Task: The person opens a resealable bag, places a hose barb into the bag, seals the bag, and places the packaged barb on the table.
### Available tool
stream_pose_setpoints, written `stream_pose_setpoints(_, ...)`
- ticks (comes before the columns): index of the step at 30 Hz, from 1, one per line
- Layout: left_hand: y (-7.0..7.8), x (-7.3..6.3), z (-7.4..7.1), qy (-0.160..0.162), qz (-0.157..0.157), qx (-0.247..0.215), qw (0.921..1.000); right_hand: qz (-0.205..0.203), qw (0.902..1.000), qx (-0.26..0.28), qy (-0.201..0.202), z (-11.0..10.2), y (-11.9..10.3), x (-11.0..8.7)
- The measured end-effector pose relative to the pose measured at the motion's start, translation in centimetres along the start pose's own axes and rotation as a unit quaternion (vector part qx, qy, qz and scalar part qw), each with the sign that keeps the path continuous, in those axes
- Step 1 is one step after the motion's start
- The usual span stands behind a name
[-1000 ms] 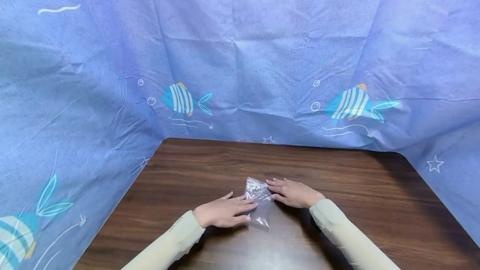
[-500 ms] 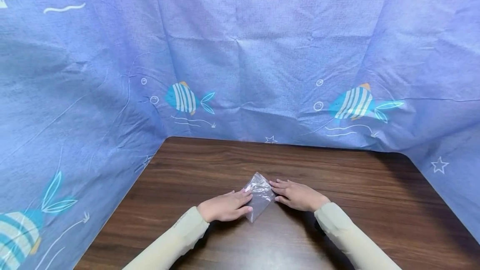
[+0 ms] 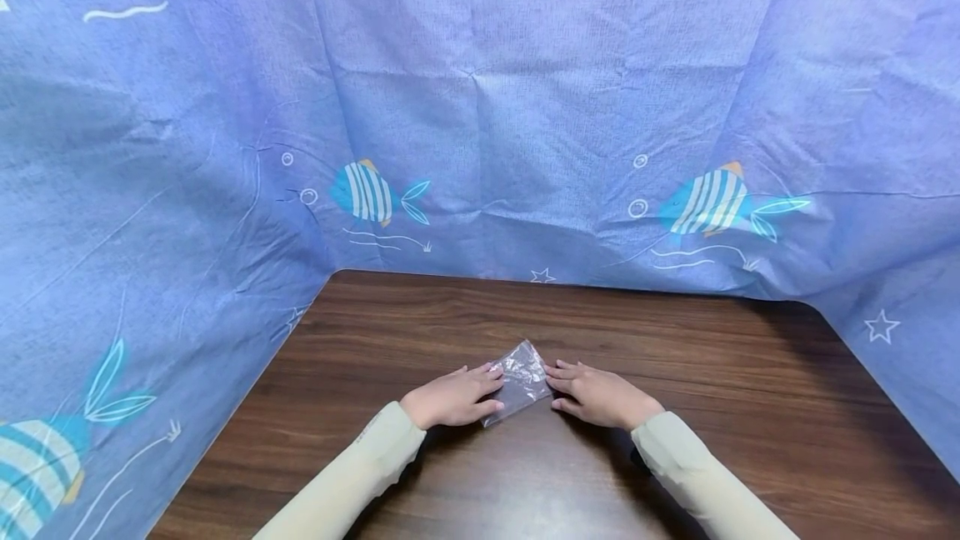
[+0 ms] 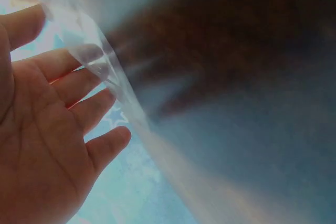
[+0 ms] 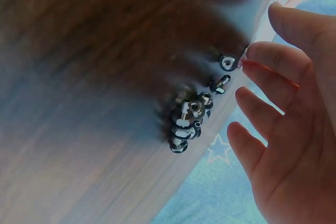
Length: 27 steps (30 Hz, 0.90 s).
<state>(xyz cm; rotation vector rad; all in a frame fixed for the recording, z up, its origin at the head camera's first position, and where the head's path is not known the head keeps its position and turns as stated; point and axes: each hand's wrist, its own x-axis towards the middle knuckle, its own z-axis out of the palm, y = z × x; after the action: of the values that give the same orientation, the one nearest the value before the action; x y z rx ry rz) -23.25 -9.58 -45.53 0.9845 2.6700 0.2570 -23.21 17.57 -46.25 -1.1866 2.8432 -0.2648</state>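
Observation:
A small clear plastic bag (image 3: 517,386) lies flat and slightly crinkled on the brown wooden table (image 3: 420,315), tilted with its upper corner to the right. My left hand (image 3: 455,396) rests palm down at its left side, fingers straight and fingertips over the film. At the bag's right edge are the fingertips of my right hand (image 3: 600,394), palm down too. In the left wrist view the film (image 4: 79,30) overlaps the fingertips. The right wrist view has several small shiny metal pieces (image 5: 191,111), some ring-shaped, beside the right fingers; the head view does not show them.
A blue cloth (image 3: 540,132) printed with striped fish hangs behind the table and along its sides. The table's far edge runs close to the cloth. Pale sleeves (image 3: 352,465) cover both forearms.
The bag has turned clockwise on the table, its top swinging right and its lower end left. My left hand has moved slightly up with it; the right hand has shifted a little right.

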Motion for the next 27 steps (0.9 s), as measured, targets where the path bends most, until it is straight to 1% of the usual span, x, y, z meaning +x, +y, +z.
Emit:
stream_pose_setpoints(5,-0.4,0.2,-0.1,0.005,0.01,0.001,0.9999,-0.003,0.9999,-0.012,0.006,0.2,-0.3,-0.5)
stream_pose_setpoints(9,-0.7,0.5,-0.4,0.009,0.015,0.0,0.9998,-0.006,0.9997,-0.015,0.018,0.4,-0.6,-0.7)
stream_pose_setpoints(14,-1.1,1.0,-0.7,0.014,0.018,0.005,0.9997,-0.008,0.9994,-0.013,0.03,0.5,-1.1,-0.8)
stream_pose_setpoints(16,-1.3,1.1,-0.7,0.013,0.015,0.006,0.9998,-0.012,0.9992,-0.019,0.032,0.5,-1.3,-0.9)
stream_pose_setpoints(22,-1.8,1.2,-0.8,0.02,0.016,0.005,0.9997,-0.02,0.9988,-0.033,0.03,0.5,-1.9,-1.0)
stream_pose_setpoints(27,-2.3,1.5,-1.0,0.034,0.024,0.008,0.9991,-0.018,0.999,-0.028,0.029,0.6,-2.2,-0.9)
